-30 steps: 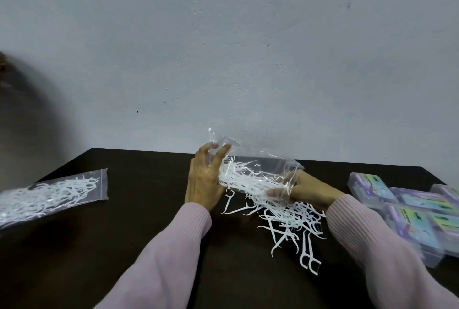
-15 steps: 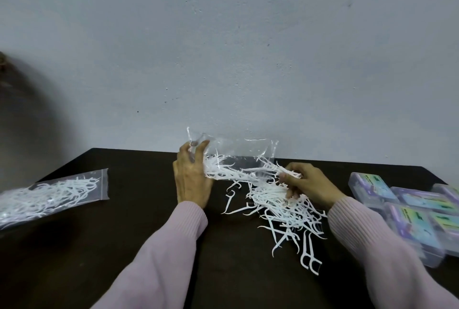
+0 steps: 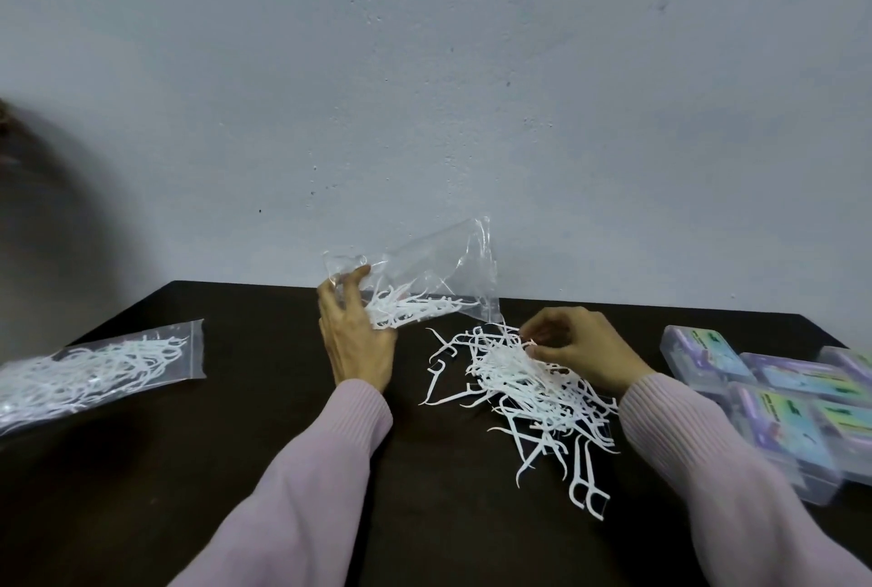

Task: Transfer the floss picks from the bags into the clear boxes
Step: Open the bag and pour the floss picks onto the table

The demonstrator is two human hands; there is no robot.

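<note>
Clear bag (image 3: 424,270) held up over the table (image 3: 264,397), long axis left-right, mouth tilted down to the right; a few floss picks (image 3: 410,307) left inside. Left hand (image 3: 354,336) grip closed on the bag's left end. Right hand (image 3: 582,353) grip pinching picks in the loose pile (image 3: 528,383). Second bag (image 3: 99,362), far left, full. Clear boxes (image 3: 774,393), right; label text unreadable.

No text, brand, number or sign can be read. The clear boxes (image 3: 774,402) to the right of the right hand (image 3: 582,353) carry purple, green and blue labels with dark marks that may be print, but these are too blurred to make out.
</note>
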